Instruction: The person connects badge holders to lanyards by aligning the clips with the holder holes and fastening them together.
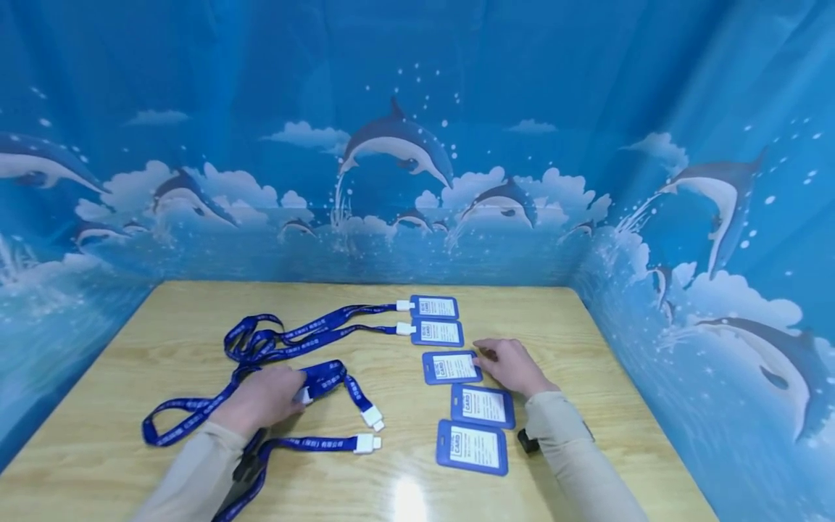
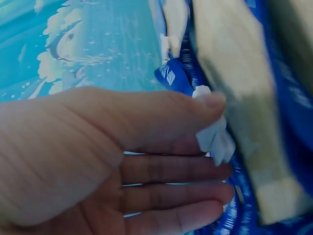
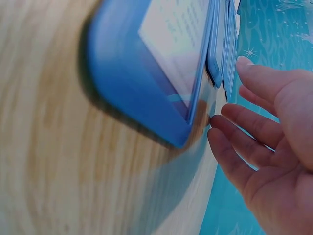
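Observation:
My left hand (image 1: 266, 395) pinches the white plastic clip (image 2: 211, 134) of a blue lanyard (image 1: 324, 375) between thumb and fingers, over the left half of the table. Further right, my right hand (image 1: 515, 366) is at the right edge of a blue badge holder (image 1: 450, 367) with a white card in it. Its fingers are spread and loosely bent in the right wrist view; whether the thumb touches the holder I cannot tell. Nearer me lie two loose badge holders, a middle one (image 1: 483, 405) and a front one (image 1: 472, 447).
At the back, two badge holders (image 1: 434, 307) are joined to lanyards by white clips (image 1: 405, 328). Two more lanyard ends with white clips (image 1: 367, 443) lie right of the left hand. A dolphin-print curtain (image 1: 391, 239) stands behind the wooden table (image 1: 365, 493) and along its sides.

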`<state>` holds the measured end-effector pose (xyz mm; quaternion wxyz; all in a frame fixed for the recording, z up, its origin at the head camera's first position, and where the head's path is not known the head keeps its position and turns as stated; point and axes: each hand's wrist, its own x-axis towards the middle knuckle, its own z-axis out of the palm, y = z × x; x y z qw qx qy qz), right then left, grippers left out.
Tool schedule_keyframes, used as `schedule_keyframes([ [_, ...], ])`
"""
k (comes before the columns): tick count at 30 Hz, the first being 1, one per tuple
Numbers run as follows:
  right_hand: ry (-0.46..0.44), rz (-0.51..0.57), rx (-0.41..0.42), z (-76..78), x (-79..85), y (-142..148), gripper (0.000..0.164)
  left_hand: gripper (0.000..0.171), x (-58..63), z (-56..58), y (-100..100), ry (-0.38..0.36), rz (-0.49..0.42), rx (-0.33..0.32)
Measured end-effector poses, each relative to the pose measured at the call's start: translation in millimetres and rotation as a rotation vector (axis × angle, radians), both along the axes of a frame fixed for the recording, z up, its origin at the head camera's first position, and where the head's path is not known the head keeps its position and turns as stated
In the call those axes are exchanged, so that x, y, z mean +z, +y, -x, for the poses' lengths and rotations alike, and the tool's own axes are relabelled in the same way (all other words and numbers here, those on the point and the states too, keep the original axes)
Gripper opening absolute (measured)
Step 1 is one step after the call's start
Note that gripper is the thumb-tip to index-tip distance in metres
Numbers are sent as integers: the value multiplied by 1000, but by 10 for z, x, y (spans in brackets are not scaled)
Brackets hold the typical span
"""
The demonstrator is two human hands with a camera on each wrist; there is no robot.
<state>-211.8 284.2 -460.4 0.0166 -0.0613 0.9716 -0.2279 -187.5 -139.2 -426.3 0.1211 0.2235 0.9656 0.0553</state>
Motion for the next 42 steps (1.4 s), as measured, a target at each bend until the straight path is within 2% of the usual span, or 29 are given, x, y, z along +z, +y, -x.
schedule_keyframes([
  [8,10,-4,11,-1,-34,3,41,13,133,79,63,120,-87,-11],
  [15,5,-2,9,3,-33,8,41,27,225,181,180,192,-186,3],
  [20,13,-3,10,18,-48,5,41,29,243,251,244,259,-298,-38],
  [24,12,-5,17,17,-58,1,40,28,221,287,281,294,-342,-68],
  [25,8,-4,18,14,-57,-2,41,28,215,294,292,298,-347,-76],
  [32,-23,18,16,-7,-38,-23,42,30,191,339,346,182,-321,-45],
  [37,-50,23,10,-1,-36,-24,47,30,190,362,380,246,-296,-76],
  [42,-49,14,23,0,-44,-26,48,23,188,382,431,263,-374,-65],
])
